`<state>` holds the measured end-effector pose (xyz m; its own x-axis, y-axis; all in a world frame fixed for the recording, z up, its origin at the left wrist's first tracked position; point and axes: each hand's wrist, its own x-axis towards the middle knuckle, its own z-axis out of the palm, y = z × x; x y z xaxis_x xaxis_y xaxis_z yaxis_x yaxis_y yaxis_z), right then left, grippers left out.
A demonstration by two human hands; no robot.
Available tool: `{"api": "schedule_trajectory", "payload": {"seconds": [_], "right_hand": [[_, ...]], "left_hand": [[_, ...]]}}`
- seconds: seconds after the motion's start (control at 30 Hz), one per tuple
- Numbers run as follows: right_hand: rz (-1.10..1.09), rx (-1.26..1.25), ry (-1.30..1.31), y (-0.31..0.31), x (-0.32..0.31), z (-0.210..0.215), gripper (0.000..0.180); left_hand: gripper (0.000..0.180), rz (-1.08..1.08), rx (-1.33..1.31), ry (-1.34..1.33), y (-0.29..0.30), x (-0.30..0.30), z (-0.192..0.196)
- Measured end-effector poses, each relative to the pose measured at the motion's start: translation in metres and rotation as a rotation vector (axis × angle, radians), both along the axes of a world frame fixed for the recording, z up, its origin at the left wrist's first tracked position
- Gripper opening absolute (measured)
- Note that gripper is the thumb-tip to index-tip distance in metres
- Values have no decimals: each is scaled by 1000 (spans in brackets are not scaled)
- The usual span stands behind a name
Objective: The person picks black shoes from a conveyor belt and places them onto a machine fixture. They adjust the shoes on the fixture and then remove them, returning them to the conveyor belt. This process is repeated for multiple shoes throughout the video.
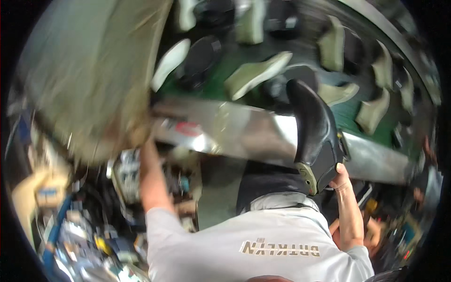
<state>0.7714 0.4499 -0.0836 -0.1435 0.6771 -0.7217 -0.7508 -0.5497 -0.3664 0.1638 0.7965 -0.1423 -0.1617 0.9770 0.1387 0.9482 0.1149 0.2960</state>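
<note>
Head: glossy black shoe upper (314, 123)

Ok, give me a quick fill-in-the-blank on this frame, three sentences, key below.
1. The person's ____ hand holds a glossy black shoe.
2. Pale cream wedge-shaped pieces lie on a long flat surface coloured ____.
3. A large drab-beige sheet-like covering fills the picture's upper ____ part.

Missing words: right; green; left.
</note>
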Motion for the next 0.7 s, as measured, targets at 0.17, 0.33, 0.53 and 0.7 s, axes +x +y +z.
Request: {"api": "schedule_trajectory", "payload": {"seconds": [0.17,0.33,0.53,0.7], "right_hand": [[-416,-73,-45,-59,26,16,81],[-855,-123,-61,-88,32,32,77],[-1187,-69,-134,-93,133,15,51],[-1187,-180,-252,-120,282,-38,54]], "left_hand": [[67,47,-469,255,33,-39,-19],[56,-163,-537,-177,-29,86,45],[48,-680,-339,-574,-69,290,105],[47,-805,27,-464,42,488,181]]}}
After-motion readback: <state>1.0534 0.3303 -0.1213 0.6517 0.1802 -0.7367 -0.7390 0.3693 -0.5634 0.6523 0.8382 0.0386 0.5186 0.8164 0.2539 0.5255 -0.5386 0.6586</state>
